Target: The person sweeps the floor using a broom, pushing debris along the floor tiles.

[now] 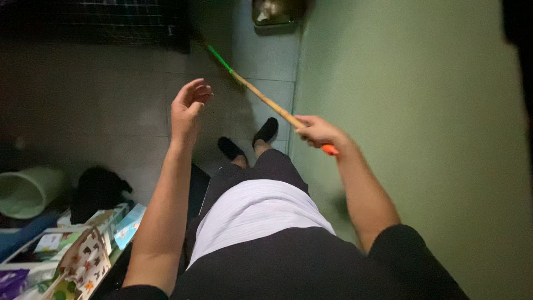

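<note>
The right hand grips a thin wooden stick, closed around it near its orange end; the stick slants up and away toward a green tip, passing beyond the left hand, which hangs empty, fingers loosely curled, above smooth grey floor tiles.

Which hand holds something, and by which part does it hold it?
The right hand grips a long stick near its orange end, which pokes out behind the fist. The left hand is open and holds nothing.
</note>
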